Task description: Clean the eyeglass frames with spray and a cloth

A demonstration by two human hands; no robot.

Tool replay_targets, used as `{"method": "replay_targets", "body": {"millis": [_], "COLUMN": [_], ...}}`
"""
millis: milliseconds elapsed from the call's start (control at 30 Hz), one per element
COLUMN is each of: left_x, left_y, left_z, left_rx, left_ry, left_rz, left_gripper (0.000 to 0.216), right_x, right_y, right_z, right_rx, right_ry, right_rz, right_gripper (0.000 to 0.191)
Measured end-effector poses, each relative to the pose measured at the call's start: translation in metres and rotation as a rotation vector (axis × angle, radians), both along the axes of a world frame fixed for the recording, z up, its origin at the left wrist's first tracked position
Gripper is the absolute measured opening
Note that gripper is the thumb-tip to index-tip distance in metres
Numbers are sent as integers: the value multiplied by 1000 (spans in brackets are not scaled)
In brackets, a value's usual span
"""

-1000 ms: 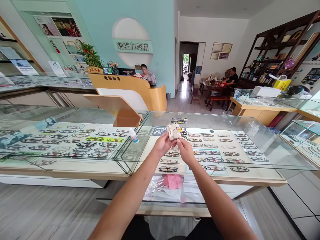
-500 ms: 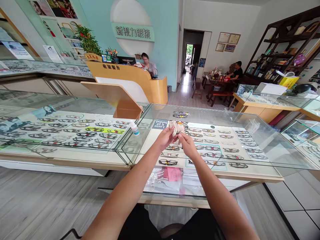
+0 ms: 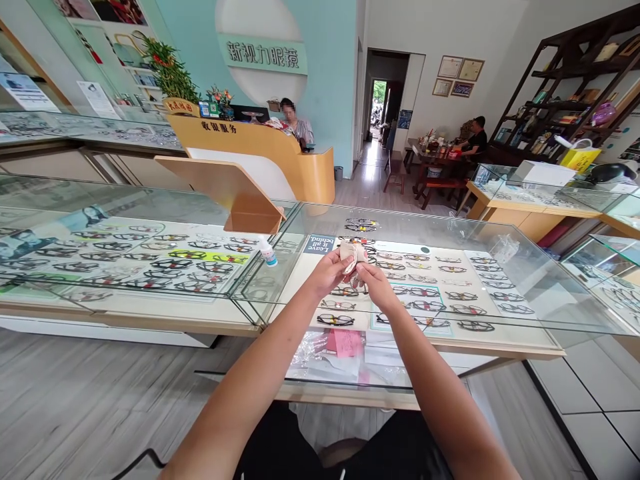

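Observation:
A bunched beige cloth (image 3: 352, 253) is held up in front of me, above the glass top of the display case (image 3: 300, 223). The fingers of my left hand (image 3: 330, 272) are closed around its left side, with the thumb on top. From the lower right, my right hand (image 3: 373, 279) pinches at the cloth's edge, fingertips close to the left thumb. Whether something lies inside the folds I cannot make out. Beneath the glass, rows of eyeglasses (image 3: 336, 320) lie on white boards, partly hidden by my hands. A small white spray bottle (image 3: 269, 253) stands on the glass to the left.
A brown folding panel (image 3: 220, 190) stands tilted on the glass at the left. Plastic packets and a pink paper (image 3: 349, 343) lie on a lower shelf. Beyond the cases, one person (image 3: 299, 127) sits behind the wooden counter (image 3: 250, 147), another (image 3: 477, 139) at a dark table.
The cloth has been refolded between my fingers and now stands up more, with its loose strands tucked in. Both hands stay at nearly the same spot. The view has tilted slightly.

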State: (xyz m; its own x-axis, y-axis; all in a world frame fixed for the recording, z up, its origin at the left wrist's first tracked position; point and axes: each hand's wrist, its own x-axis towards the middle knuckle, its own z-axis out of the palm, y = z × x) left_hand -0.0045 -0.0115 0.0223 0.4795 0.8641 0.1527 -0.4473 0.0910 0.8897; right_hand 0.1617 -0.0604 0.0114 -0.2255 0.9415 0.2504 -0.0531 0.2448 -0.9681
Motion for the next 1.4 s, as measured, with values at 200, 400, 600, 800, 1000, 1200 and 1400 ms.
{"method": "replay_targets", "body": {"millis": [200, 400, 600, 800, 1000, 1200, 1400], "left_x": [8, 13, 14, 23, -2, 3, 10], "left_y": [-7, -11, -20, -21, -8, -16, -12], "left_z": [0, 3, 10, 6, 13, 15, 8], "left_rx": [-35, -21, 7, 6, 49, 156, 45], "left_ry": [2, 10, 9, 10, 18, 40, 9], "left_rz": [90, 181, 172, 375, 59, 79, 234], "left_gripper": [50, 56, 55, 56, 54, 50, 60], "right_x": [-4, -6, -8, -12, -4, -4, -9], "right_y": [-3, -7, -7, -8, -14, -13, -13], "right_z": [4, 8, 3, -3, 16, 17, 14], "right_rx": [-18, -7, -52, 7, 17, -21, 53], "right_ry": [33, 6, 6, -97, -27, 45, -87], "right_rz": [-5, -66, -89, -142, -62, -35, -60], "right_gripper": [55, 57, 58, 62, 58, 58, 64]}}
